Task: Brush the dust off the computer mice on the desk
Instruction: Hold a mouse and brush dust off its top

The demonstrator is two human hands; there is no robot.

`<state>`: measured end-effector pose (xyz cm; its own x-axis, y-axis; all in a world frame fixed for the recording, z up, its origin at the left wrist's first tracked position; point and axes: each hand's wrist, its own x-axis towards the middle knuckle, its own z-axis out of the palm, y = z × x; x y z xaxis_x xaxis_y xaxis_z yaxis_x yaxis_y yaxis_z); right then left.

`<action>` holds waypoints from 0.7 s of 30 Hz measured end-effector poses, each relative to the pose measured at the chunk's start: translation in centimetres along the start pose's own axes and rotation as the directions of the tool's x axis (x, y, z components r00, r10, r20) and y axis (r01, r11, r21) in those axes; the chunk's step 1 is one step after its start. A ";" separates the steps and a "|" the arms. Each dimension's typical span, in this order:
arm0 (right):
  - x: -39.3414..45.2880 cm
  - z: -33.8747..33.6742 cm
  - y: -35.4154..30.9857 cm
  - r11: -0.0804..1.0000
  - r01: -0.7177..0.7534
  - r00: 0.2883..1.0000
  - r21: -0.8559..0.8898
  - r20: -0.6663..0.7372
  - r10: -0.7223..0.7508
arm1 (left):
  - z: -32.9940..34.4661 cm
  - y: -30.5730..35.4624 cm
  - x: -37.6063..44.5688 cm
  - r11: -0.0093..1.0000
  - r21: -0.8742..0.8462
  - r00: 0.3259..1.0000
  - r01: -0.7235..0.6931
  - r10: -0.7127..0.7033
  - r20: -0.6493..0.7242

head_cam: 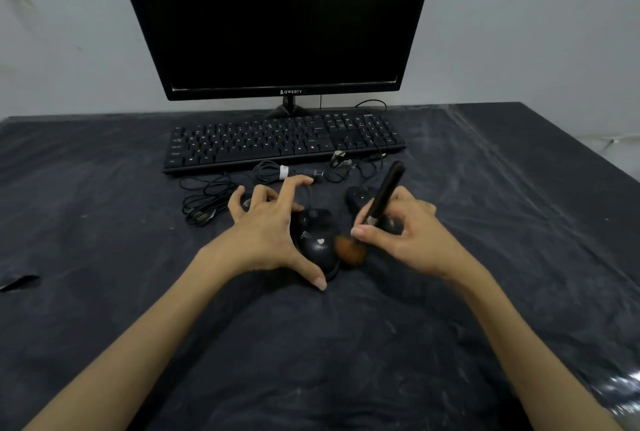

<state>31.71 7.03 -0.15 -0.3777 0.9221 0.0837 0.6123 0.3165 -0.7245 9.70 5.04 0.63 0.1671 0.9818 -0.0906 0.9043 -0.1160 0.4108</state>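
Note:
A black wired mouse (317,240) with a small white heart mark lies on the dark desk cover in the middle. My left hand (268,222) holds its left side, thumb curled round the near end and fingers spread over the far side. My right hand (401,233) grips a black-handled brush (382,198) whose brown bristles (349,250) touch the mouse's right flank. A second black mouse (360,198) lies behind the brush, partly hidden by my right hand. Another mouse (246,202) peeks out under my left fingers.
A black keyboard (284,143) sits beyond the mice, with a dark monitor (277,14) behind it. Coiled cables (207,202) lie left of my left hand, and a bundled cable (277,172) rests by the keyboard. The dusty cover (104,222) spreads on both sides.

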 end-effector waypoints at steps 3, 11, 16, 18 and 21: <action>0.0 -0.1 -0.2 0.995 0.045 0.989 0.086 -0.144 -0.032 | 0.0 0.0 0.0 1.000 0.006 1.000 0.000 0.000 0.003; 2.5 3.0 -0.8 0.996 0.075 0.982 -0.053 -0.168 -0.083 | -0.1 0.0 0.0 1.000 0.006 1.000 -0.006 0.006 0.000; 4.6 2.9 -0.4 0.985 -0.003 0.979 -0.171 -0.202 -0.032 | -0.1 0.1 -0.1 1.000 0.008 1.000 -0.002 0.002 -0.005; 4.3 2.8 -0.5 0.984 -0.004 0.978 -0.179 -0.206 -0.033 | -0.1 0.1 -0.1 1.000 0.004 1.000 -0.001 0.001 0.000; 3.0 2.3 -0.2 0.987 0.021 0.979 -0.162 -0.197 -0.053 | -0.1 0.0 -0.1 1.000 0.006 1.000 -0.002 0.002 0.003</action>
<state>28.84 9.22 -1.34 -0.2653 0.9296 0.2557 0.7083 0.3678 -0.6025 9.70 4.99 0.73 0.1699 0.9811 -0.0923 0.9062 -0.1188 0.4058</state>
